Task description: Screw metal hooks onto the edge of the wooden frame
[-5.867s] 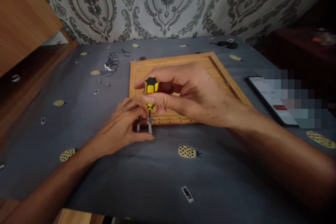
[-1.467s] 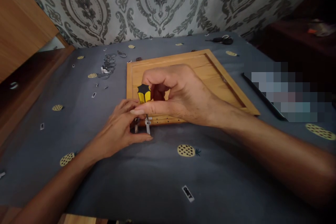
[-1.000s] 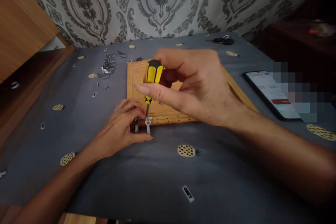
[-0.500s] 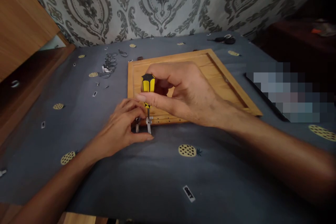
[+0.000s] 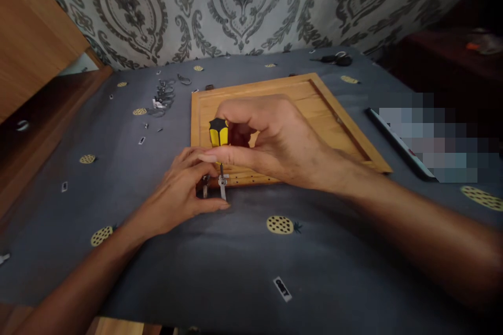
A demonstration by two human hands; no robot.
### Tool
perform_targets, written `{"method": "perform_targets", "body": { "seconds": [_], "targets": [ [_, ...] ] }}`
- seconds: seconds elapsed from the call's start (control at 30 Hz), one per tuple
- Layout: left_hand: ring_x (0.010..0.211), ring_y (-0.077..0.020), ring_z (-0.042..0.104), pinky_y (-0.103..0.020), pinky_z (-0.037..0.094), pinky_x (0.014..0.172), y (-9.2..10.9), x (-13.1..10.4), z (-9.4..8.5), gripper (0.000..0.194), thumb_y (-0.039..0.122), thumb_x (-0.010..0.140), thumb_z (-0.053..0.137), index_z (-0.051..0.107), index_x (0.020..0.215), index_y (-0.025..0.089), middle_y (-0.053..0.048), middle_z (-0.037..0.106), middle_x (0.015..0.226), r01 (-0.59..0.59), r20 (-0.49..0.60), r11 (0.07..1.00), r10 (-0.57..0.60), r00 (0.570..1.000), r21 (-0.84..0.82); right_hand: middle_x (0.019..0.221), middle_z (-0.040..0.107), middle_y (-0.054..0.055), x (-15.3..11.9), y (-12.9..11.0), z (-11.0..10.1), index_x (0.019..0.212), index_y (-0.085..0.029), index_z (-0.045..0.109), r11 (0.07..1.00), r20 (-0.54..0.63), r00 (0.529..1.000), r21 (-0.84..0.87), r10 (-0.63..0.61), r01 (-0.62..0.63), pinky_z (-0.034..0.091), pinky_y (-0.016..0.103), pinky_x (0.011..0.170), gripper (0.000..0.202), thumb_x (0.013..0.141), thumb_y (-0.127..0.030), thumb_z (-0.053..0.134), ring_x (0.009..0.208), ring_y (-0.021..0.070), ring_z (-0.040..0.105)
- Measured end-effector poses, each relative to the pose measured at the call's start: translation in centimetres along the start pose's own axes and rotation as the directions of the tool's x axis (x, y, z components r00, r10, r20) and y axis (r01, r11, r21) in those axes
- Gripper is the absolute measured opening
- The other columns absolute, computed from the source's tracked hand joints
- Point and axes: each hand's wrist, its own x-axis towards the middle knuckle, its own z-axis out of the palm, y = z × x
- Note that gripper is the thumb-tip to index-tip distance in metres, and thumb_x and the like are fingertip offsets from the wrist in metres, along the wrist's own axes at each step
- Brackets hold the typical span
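Note:
A screwdriver (image 5: 218,133) with a yellow and black handle is pinched in my right hand (image 5: 275,141). It stands nearly upright, its shaft pointing down at a small metal hook-like piece (image 5: 222,187) on the near edge of a framed wooden panel (image 5: 251,85). My left hand (image 5: 184,188) is closed around that piece, thumb in front and fingers behind. Beside it, a second metal piece (image 5: 205,188) shows partly under the left fingers. A row of small dark holes runs along the panel's near edge.
Several loose metal hooks (image 5: 163,97) and small screws (image 5: 146,125) lie on the patterned blue cloth (image 5: 220,267) to the left. Black-handled scissors (image 5: 341,58) rest at the back right. A dark-edged flat object (image 5: 401,141), partly blurred out, lies at the right.
The screwdriver's handle has turned and tilted slightly, its top now lower and a little farther left. My right fingers have shifted with it. My left hand has stayed in place.

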Motion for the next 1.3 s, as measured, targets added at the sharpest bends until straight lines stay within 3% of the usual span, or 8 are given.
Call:
{"method": "perform_targets", "body": {
  "seconds": [0.4, 0.6, 0.93, 1.3],
  "targets": [
    [0.113, -0.0334, 0.059, -0.049, 0.053, 0.094, -0.01, 0.00, -0.14, 0.033, 0.049, 0.082, 0.081, 0.066, 0.092, 0.023, -0.006, 0.067, 0.114, 0.023, 0.023, 1.000, -0.023, 0.999, 0.000, 0.065, 0.049, -0.007, -0.14, -0.06, 0.39, 0.068, -0.017, 0.044, 0.999, -0.055, 0.998, -0.039, 0.013, -0.015, 0.032, 0.024, 0.060, 0.043, 0.091, -0.034, 0.075, 0.062, 0.0071, 0.043],
    [0.113, -0.0334, 0.060, -0.050, 0.053, 0.095, 0.03, 0.06, -0.07, 0.032, 0.050, 0.082, 0.081, 0.066, 0.090, 0.023, -0.006, 0.068, 0.114, 0.021, 0.023, 1.000, -0.021, 1.000, -0.019, 0.065, 0.050, -0.006, -0.04, 0.01, 0.47, 0.068, -0.018, 0.041, 0.998, -0.062, 0.998, -0.067, 0.009, -0.013, 0.032, 0.023, 0.058, 0.046, 0.096, -0.044, 0.067, 0.060, 0.0068, 0.043],
    [0.113, -0.0325, 0.059, -0.049, 0.051, 0.097, 0.13, 0.10, -0.14, 0.030, 0.047, 0.082, 0.082, 0.066, 0.089, 0.023, -0.006, 0.068, 0.114, 0.034, 0.029, 0.999, -0.033, 0.999, -0.018, 0.063, 0.044, -0.007, -0.13, 0.07, 0.57, 0.067, -0.018, 0.037, 1.000, -0.081, 0.997, -0.024, 0.004, -0.006, 0.030, 0.023, 0.058, 0.046, 0.093, -0.034, 0.072, 0.060, 0.0061, 0.039],
    [0.110, -0.0300, 0.059, -0.044, 0.052, 0.093, 0.05, 0.07, -0.13, 0.034, 0.048, 0.080, 0.084, 0.064, 0.091, 0.022, -0.005, 0.066, 0.111, 0.004, 0.010, 1.000, -0.004, 1.000, 0.004, 0.065, 0.049, -0.005, 0.07, -0.32, 0.12, 0.067, -0.019, 0.042, 0.996, 0.001, 0.998, -0.052, 0.068, -0.068, 0.035, 0.025, 0.058, 0.043, 0.092, -0.035, 0.074, 0.062, 0.0093, 0.046]
  ]
}}
